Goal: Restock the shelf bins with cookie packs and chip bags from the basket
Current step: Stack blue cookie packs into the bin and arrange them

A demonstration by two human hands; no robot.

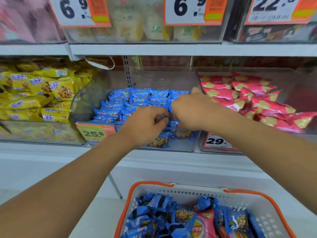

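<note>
Right now we have both hands over the front of the middle clear bin [193,78], where the blue cookie packs [137,98] lie in neat overlapping rows. Our left hand [145,125] is curled, fingertips pinching at 1 pack near the front edge; our right hand [192,111] lies palm down with fingers bent over the packs beside it, though we cannot tell whether it grips any. We judge that both are tidying or seating packs so the rows stay flat and face forward.

Below us the orange-rimmed basket [130,200] holds many more blue cookie packs [154,213] and at least 1 pink chip bag [204,224], so plenty of restocking is left. Pink chip bags [248,100] fill the bin to the right; yellow cookie packs [42,90] fill the left one.

Price tags read 25.8 [94,133] under the blue bin, 29 to its right, with 6.9, 6.9 and 22 above. Brand lettering is too blurred to read.
</note>
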